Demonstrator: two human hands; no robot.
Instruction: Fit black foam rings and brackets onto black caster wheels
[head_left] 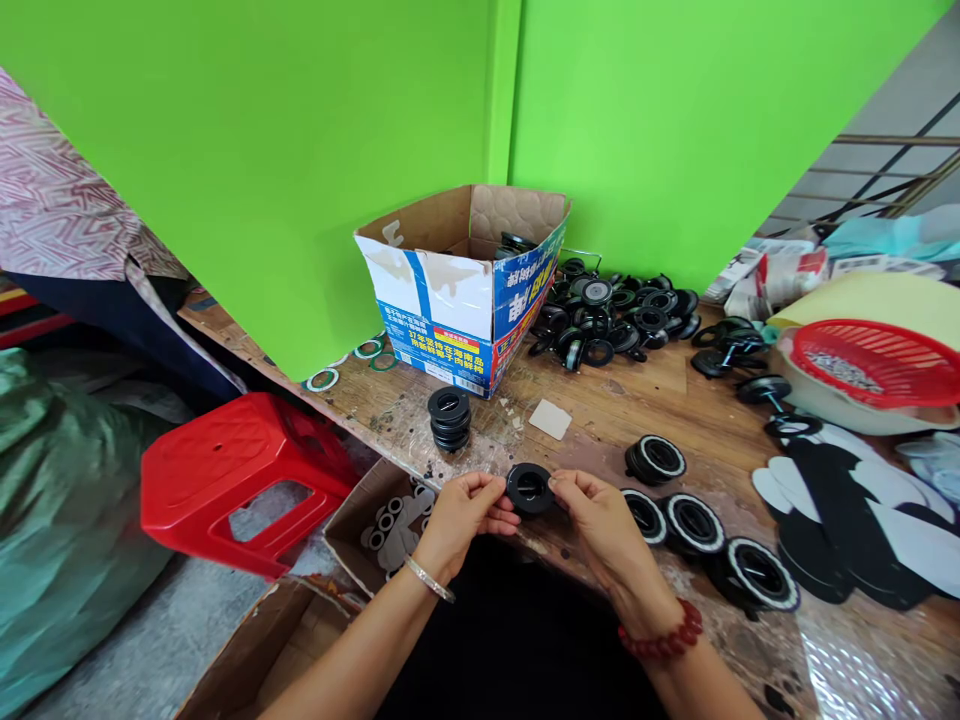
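Observation:
Between my two hands, just over the table's front edge, is a round black plastic ring-shaped part (530, 490) with a recessed centre. My left hand (469, 515) pinches its left rim with thumb and fingers. On the opposite rim, my right hand (596, 515) grips it the same way. A short stack of similar black parts (449, 420) stands beyond my left hand. To the right of my right hand sit several black parts with whitish rings on top, among them one stack (655, 460) and another part (759, 574).
Behind stands an open cardboard box (450, 320), with a heap of black wheel-like parts (600, 310) beside it. A red basket (877, 362) and black and white flat sheets (847, 520) lie right. A red stool (240, 480) and lower boxes (352, 530) are left. Green panels (337, 120) rise behind.

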